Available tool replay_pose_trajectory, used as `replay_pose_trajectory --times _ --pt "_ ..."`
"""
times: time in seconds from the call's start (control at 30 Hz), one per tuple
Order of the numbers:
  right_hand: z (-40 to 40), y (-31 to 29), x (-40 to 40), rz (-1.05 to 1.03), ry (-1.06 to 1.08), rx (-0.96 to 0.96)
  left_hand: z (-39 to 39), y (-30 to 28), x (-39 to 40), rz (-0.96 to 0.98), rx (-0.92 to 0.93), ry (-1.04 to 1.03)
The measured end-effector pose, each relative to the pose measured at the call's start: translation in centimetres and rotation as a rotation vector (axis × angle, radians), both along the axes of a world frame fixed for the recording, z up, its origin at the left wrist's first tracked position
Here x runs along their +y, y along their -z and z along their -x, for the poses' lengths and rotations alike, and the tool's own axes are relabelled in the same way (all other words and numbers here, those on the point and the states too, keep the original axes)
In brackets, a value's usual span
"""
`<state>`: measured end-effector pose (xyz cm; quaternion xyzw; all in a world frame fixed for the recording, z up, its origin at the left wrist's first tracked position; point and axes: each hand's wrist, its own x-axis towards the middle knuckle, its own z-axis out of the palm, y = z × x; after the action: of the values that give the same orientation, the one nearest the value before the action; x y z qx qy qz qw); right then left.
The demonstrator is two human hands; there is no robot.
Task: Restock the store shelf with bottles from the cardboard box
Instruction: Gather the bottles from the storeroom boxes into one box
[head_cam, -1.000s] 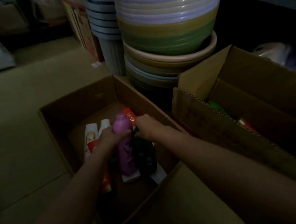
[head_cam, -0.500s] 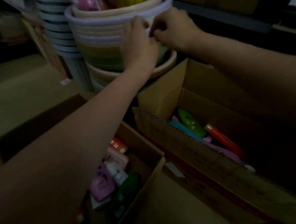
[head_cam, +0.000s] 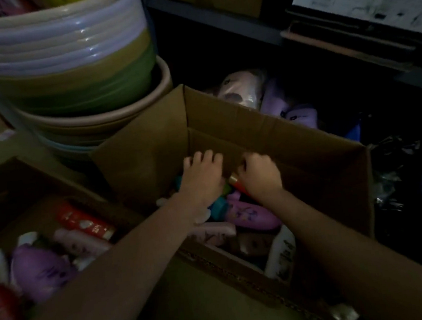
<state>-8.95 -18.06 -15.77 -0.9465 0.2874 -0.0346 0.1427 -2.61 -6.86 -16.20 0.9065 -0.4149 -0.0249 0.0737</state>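
Both my hands are down inside the open cardboard box (head_cam: 265,118) at the centre. It holds several lying bottles, among them a purple bottle (head_cam: 251,214), a pink one (head_cam: 212,233) and a white one (head_cam: 281,255). My right hand (head_cam: 259,177) is curled round a red bottle (head_cam: 236,184) with a gold cap end. Knuckles up, my left hand (head_cam: 202,178) lies over a teal bottle (head_cam: 218,207); its fingertips are hidden. A dark store shelf (head_cam: 217,17) stands behind the box.
A second cardboard box (head_cam: 6,184) at lower left holds a purple bottle (head_cam: 40,271) and a red one (head_cam: 81,221). A tall stack of plastic basins (head_cam: 67,70) stands at upper left. Purple packs (head_cam: 276,102) lie on the low shelf; a black bag (head_cam: 391,168) sits right.
My hands left the basin stack, where they were half a second ago, and dropped into the right-hand box. The view swung right and down, and my right hand has closed on the red bottle.
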Motion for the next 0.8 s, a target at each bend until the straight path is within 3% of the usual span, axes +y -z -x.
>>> replay_pose_trajectory --times 0.1,0.27,0.37,0.6,0.8 --pt "0.1 3.8 2.0 -0.059 -0.218 0.238 -0.5 1.7 3.2 -0.004 -0.012 -0.101" --pt "-0.3 8.3 4.2 -0.008 -0.479 0.329 0.8 5.9 6.3 -0.034 -0.031 -0.073" --pt "-1.2 9.9 4.1 0.003 -0.492 0.342 -0.1 5.5 5.6 0.05 -0.062 -0.114" --pt "-4.6 12.7 6.3 -0.159 -0.419 0.449 -1.4 7.0 5.6 -0.002 -0.046 -0.134" --pt "-5.6 13.0 7.5 0.058 -0.429 0.391 -2.7 8.6 5.4 -0.078 -0.086 -0.152"
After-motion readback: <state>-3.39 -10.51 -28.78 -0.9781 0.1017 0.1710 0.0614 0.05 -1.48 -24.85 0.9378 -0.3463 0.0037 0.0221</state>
